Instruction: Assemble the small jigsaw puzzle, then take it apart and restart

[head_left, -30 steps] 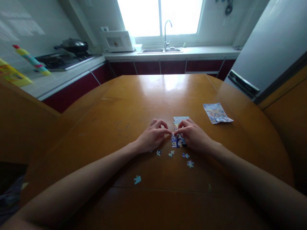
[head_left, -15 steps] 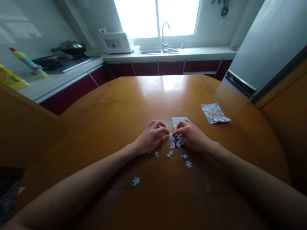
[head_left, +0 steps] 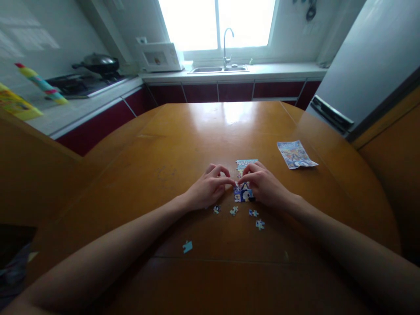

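Note:
A partly assembled jigsaw puzzle [head_left: 245, 195] lies on the wooden table, with blue cartoon figures on its lower part. My left hand [head_left: 210, 187] rests at its left side, index finger stretched to the puzzle's left edge, other fingers loosely bent and apart. Over the puzzle's middle and right side lies my right hand [head_left: 264, 183], its fingers pinched at a puzzle piece [head_left: 236, 184] near that same edge. The two index fingertips almost meet. Closer to me are loose pieces: a dark one [head_left: 217, 209], a pale one [head_left: 234, 211] and a light-blue one [head_left: 187, 246].
Two more loose pieces, a blue one [head_left: 253, 213] and a patterned one [head_left: 260, 224], lie below the right hand. A creased picture sheet [head_left: 297, 154] is at the right of the table [head_left: 183, 144]. Beyond stand a sink [head_left: 206, 70], a microwave [head_left: 160, 57] and a fridge [head_left: 348, 65].
My left index finger has moved slightly right, onto the puzzle's left edge. The whole view has shifted a little; the loose pieces and sheet stay where they were on the table.

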`<state>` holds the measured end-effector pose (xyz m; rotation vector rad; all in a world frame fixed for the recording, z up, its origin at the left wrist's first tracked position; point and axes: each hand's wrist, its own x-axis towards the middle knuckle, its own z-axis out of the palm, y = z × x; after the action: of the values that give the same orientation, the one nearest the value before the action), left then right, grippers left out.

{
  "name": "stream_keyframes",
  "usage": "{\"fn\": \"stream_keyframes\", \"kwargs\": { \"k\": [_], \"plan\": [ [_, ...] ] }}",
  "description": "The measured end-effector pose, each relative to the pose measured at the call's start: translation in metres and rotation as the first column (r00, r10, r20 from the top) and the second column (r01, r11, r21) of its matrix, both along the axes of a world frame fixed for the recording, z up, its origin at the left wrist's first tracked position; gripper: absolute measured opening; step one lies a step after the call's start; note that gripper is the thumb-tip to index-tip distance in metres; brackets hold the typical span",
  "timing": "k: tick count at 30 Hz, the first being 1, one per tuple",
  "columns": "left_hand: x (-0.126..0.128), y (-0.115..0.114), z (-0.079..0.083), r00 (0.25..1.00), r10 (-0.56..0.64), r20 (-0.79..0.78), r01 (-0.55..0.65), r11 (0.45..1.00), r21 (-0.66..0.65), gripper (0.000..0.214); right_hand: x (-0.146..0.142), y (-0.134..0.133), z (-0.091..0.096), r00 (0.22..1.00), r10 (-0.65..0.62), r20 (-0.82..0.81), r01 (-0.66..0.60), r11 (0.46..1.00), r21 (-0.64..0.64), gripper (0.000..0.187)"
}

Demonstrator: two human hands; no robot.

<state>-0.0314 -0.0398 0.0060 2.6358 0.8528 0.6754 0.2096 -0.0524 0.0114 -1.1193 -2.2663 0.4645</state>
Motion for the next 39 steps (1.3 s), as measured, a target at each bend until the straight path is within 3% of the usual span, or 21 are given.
{"fn": "stream_keyframes", "kwargs": {
  "k": [19, 26, 39],
  "plan": [
    [0.001, 0.004, 0.0, 0.999, 0.033, 0.038, -0.03, 0.997, -0.067, 0.04, -0.002, -0.003, 0.0, 0.998, 0.029, 0.062, -0.027, 0.999, -0.025, 0.043],
    [-0.001, 0.012, 0.004, 0.954, 0.191, 0.23, -0.134, 0.961, -0.24, 0.028, -0.008, -0.007, 0.004, 1.0, -0.011, 0.003, 0.011, 1.0, 0.028, 0.031],
    [0.0, 0.012, -0.001, 0.935, 0.237, 0.264, -0.174, 0.955, -0.241, 0.028, -0.002, -0.004, 0.004, 0.999, -0.032, 0.009, 0.031, 0.999, 0.018, 0.026]
  ]
}}
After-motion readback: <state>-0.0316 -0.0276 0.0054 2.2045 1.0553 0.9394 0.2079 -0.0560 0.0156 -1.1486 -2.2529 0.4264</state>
